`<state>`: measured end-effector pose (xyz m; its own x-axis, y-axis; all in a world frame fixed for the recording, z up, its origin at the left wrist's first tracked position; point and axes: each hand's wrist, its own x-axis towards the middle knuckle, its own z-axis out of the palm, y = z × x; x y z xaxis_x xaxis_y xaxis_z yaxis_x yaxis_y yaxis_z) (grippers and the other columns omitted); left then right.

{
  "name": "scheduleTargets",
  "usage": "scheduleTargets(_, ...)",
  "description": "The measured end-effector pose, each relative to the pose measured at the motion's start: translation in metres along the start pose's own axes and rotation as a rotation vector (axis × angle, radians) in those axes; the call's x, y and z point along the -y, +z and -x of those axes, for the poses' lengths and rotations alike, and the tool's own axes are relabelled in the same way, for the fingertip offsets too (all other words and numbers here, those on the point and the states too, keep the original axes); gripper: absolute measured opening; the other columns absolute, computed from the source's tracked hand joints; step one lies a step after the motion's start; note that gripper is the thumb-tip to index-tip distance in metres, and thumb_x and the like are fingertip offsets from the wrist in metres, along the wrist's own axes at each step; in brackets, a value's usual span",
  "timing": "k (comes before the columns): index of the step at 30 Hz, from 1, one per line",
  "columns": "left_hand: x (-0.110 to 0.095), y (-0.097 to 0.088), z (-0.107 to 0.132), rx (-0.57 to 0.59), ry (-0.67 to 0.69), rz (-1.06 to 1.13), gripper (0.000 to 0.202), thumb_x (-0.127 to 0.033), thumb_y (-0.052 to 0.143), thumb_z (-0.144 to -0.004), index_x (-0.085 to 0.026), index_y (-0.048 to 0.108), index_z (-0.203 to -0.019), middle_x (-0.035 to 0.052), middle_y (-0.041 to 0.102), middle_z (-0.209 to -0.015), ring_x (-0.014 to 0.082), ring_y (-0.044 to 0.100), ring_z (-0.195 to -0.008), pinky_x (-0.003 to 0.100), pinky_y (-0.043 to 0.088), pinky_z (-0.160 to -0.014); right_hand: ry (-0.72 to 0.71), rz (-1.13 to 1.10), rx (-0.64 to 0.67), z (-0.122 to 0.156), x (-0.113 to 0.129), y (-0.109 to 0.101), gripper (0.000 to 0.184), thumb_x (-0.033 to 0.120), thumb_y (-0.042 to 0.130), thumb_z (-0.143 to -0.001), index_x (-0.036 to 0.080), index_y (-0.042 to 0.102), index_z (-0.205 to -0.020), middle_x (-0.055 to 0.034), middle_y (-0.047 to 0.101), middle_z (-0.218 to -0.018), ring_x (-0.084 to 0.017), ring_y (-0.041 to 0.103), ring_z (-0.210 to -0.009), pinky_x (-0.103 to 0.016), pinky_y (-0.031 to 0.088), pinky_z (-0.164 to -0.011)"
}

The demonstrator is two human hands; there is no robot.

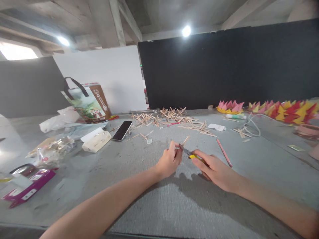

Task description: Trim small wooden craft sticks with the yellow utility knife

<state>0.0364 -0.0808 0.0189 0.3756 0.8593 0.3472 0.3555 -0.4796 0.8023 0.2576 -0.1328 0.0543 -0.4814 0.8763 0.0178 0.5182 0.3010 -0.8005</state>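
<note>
My left hand is closed in a pinch on a thin wooden stick that points up and to the right. My right hand is wrapped round a yellow utility knife, whose blade reaches the base of the stick. Both hands hover just above the grey table, near its middle. A pink pencil lies right of my right hand.
A pile of wooden sticks and stick crosses lies farther back. A phone, a small white box, a printed bag and purple packaging are on the left. Folded pink, red and yellow paper shapes line the right back.
</note>
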Motion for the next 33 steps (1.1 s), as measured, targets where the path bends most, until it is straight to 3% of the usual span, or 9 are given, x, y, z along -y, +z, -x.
scheduleTargets(9,0.0018,-0.0002,0.0008,0.016,-0.016,0.011,0.016,-0.04,0.038,-0.108,-0.026,0.039,-0.101,-0.0092,0.052,-0.061,0.0125,0.049,-0.053,0.024,0.037,-0.06,0.015,-0.039,0.013,0.0007,0.0044,-0.0016,0.044,0.067,0.035,-0.109,0.026,0.051,-0.104,0.0105,0.029,-0.053,-0.012,0.03,-0.046,-0.026,0.025,-0.048)
scheduleTargets(23,-0.0003,-0.0013,0.0011,0.041,-0.008,-0.094,0.009,-0.033,0.038,-0.106,-0.026,0.038,-0.099,-0.0076,0.054,-0.063,0.0149,0.052,-0.053,0.027,0.035,-0.061,-0.021,0.099,-0.068,-0.0001,0.0035,-0.001,0.044,0.065,0.034,-0.109,0.027,0.056,-0.111,0.0089,0.028,-0.058,-0.014,0.031,-0.047,-0.029,0.024,-0.049)
scheduleTargets(33,0.0047,-0.0002,0.0001,-0.018,0.041,-0.042,0.016,-0.037,0.033,-0.109,-0.026,0.038,-0.1,-0.006,0.062,-0.068,0.0136,0.058,-0.059,0.026,0.043,-0.065,-0.009,0.028,-0.05,-0.0003,0.0024,-0.0025,0.046,0.066,0.035,-0.109,0.025,0.057,-0.106,0.0087,0.026,-0.059,-0.014,0.029,-0.051,-0.029,0.023,-0.051)
